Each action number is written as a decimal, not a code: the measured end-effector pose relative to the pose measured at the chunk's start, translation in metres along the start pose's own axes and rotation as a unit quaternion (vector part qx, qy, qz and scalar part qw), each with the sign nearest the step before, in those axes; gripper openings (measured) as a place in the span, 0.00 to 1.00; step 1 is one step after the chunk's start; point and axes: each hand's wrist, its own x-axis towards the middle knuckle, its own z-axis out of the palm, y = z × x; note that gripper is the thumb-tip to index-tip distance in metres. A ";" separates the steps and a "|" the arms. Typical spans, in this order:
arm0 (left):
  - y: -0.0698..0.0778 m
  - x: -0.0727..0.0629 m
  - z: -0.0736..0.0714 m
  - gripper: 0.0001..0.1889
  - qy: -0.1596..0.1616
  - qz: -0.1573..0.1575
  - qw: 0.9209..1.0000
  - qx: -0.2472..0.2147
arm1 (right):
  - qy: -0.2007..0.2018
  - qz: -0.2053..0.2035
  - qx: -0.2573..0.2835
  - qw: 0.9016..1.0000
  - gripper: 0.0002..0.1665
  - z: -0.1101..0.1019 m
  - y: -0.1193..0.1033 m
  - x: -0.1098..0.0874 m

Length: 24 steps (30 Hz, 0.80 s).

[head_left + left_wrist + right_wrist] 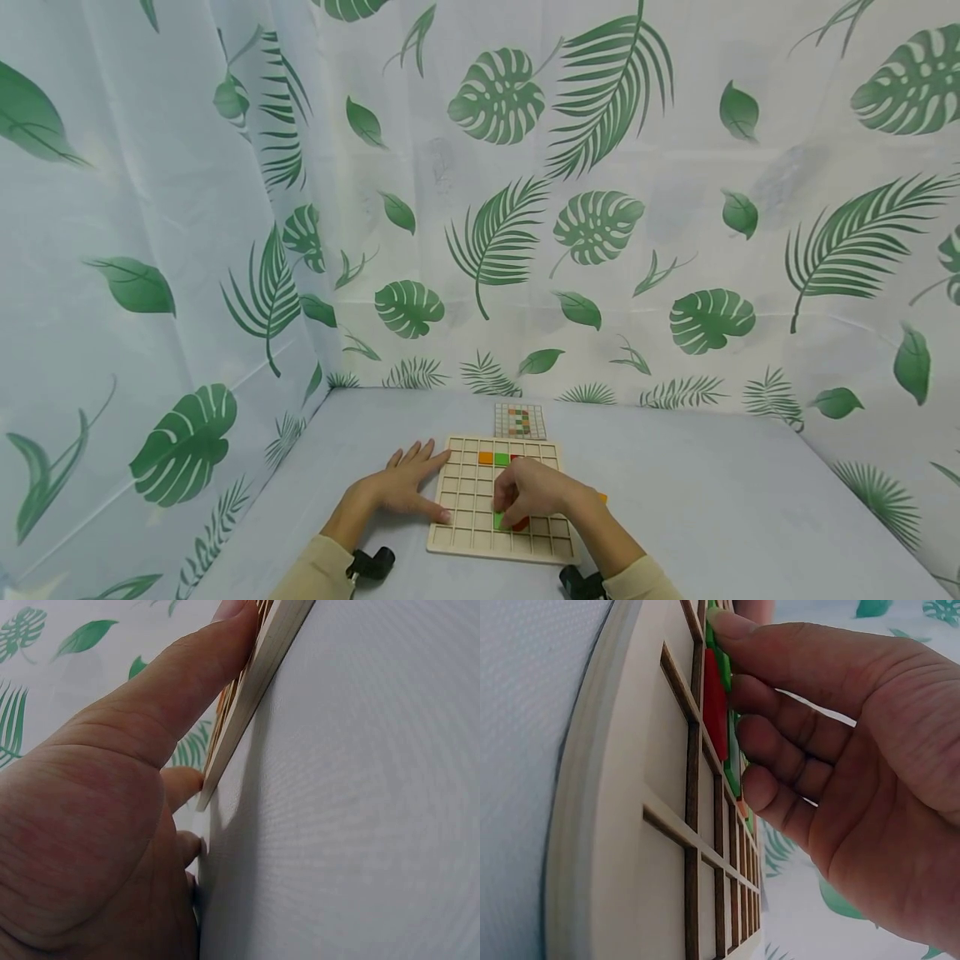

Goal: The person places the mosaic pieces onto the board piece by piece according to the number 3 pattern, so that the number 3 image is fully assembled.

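Note:
A wooden grid board [461, 537] lies on the table. My left hand [401, 485] rests at its left side with fingers spread; the thumb [195, 675] lies on the board's edge. Over the lower middle of the grid, my right hand [534, 487] has curled fingers and pinches a green square tile [498, 521] at a cell. A red tile [715, 705] sits in the grid beside it, partly under the hand. Near the board's far edge are an orange tile [486, 458] and a green tile [502, 459], with a red one partly covered by my right hand.
Behind the board lies a small pattern card [520, 422] with a grid of coloured squares. Something orange [603, 497] peeks out beyond my right wrist on the white table [712, 500]. A leaf-printed curtain [600, 333] stands around the back and sides.

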 end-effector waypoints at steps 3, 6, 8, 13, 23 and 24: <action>0.000 0.000 0.000 0.61 0.002 0.000 1.000 -0.002 | 0.001 -0.001 0.001 1.000 0.08 0.000 0.000 0.000; 0.001 0.000 0.001 0.61 0.005 -0.003 1.000 -0.002 | 0.003 -0.005 -0.001 1.000 0.08 0.000 0.000 -0.001; 0.001 0.001 0.002 0.61 0.007 -0.003 1.000 0.000 | 0.005 -0.006 -0.004 1.000 0.08 0.000 0.001 -0.001; -0.001 0.002 0.002 0.61 0.007 -0.003 1.000 0.002 | 0.005 -0.009 -0.004 1.000 0.08 0.000 0.002 -0.001; -0.001 0.002 0.002 0.61 0.003 -0.001 1.000 0.005 | 0.063 -0.017 -0.029 0.997 0.08 -0.009 0.009 -0.001; -0.001 0.001 0.001 0.61 0.003 0.000 1.000 0.006 | 0.073 -0.020 -0.032 0.997 0.09 -0.011 0.010 -0.001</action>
